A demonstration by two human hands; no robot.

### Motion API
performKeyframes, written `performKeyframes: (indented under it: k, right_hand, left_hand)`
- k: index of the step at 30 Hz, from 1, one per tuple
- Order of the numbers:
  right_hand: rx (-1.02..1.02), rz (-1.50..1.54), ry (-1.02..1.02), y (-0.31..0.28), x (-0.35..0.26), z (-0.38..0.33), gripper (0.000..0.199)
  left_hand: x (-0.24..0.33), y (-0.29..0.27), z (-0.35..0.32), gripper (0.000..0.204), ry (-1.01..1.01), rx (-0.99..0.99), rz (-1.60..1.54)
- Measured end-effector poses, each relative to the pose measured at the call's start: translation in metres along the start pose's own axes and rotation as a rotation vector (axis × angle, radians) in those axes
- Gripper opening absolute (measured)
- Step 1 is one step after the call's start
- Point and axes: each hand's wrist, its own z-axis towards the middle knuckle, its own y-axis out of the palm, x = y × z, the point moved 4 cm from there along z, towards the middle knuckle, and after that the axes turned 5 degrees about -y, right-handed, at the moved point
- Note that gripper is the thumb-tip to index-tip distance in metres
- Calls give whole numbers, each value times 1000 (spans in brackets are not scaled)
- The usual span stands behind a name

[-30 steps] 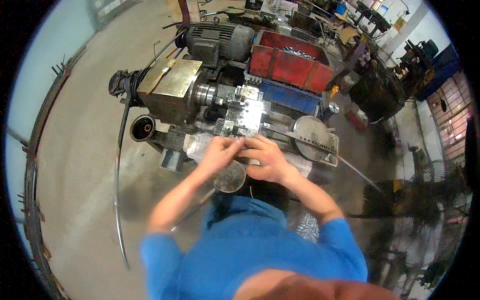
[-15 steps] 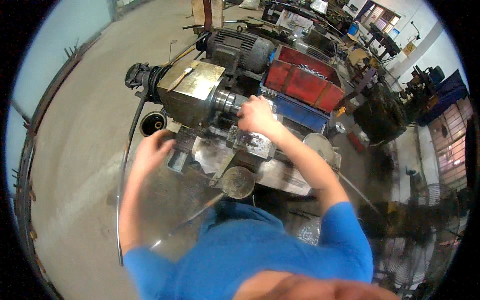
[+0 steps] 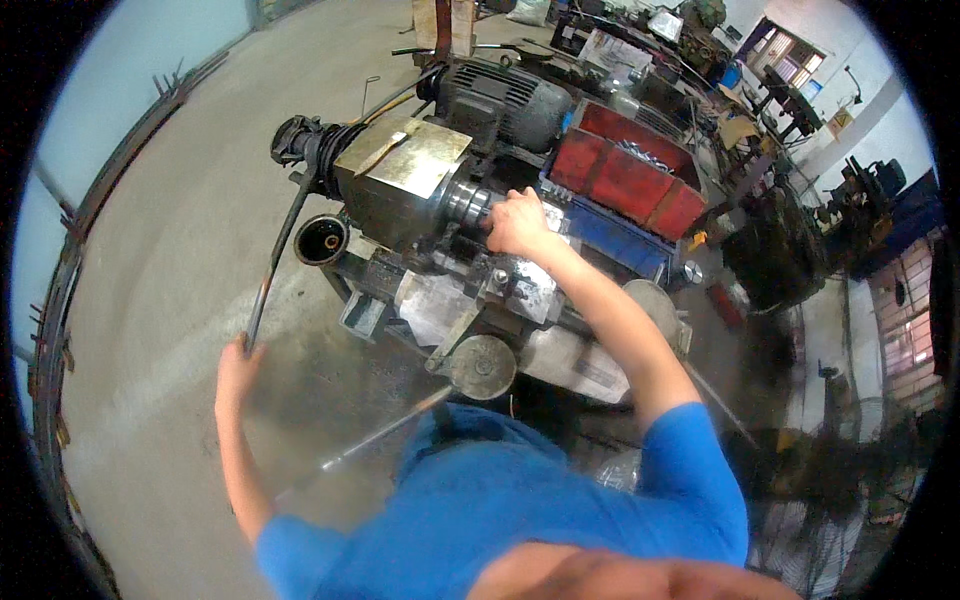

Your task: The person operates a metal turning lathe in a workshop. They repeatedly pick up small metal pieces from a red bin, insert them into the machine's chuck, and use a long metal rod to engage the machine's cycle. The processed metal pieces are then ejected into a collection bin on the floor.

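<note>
My left hand (image 3: 237,365) is closed around a long dark metal lever (image 3: 270,275); the part below the hand is not visible. This lever runs up to the rear end of a small lathe's headstock (image 3: 395,190), by the black round fitting (image 3: 300,142). At the spindle chuck (image 3: 467,203), my right hand (image 3: 518,224) has its fingers curled in front of the shiny collar. Whatever lies between those fingers is hidden. Beneath my right forearm is the oily tool slide (image 3: 530,290), and a round metal disc (image 3: 481,367) sits nearer to me.
A brush (image 3: 380,155) lies on the headstock cover. Behind the lathe are a motor (image 3: 505,100), a red bin (image 3: 625,175) with small metal parts and a blue crate (image 3: 610,235). A bar handle (image 3: 385,432) slants out near my waist. A black pot (image 3: 322,240) stands beside the headstock.
My left hand has moved from beside the lathe bed down and left onto the lever, and has closed around it. My right hand stays at the chuck. The view has shifted slightly.
</note>
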Motion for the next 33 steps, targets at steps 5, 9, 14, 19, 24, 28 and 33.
performKeyframes:
  k: [5, 9, 14, 19, 24, 28, 33]
  right_hand:
    - [35, 16, -22, -6, -8, 0, 27]
    - [92, 66, -64, -5, -2, -6, 28]
    - [239, 122, -112, 1, -3, -2, 32]
    - [170, 63, -79, 3, -3, -4, 32]
    - [104, 77, -53, -2, 1, -7, 35]
    - [263, 150, -74, -8, 5, -29, 39]
    - [503, 235, -90, -62, 16, -115, 44]
  left_hand:
    - [-5, 15, 17, 33, -2, 75, 227]
    - [-8, 17, 27, 29, 14, 132, 404]
    - [-89, -28, 107, 11, 17, 176, 748]
    - [-91, -43, 142, 5, 105, 300, 813]
    - [-52, -28, 136, 23, 74, 332, 469]
    - [21, 42, 105, 29, 357, 701, -246]
    - [-6, 257, 110, 51, 217, -218, 331]
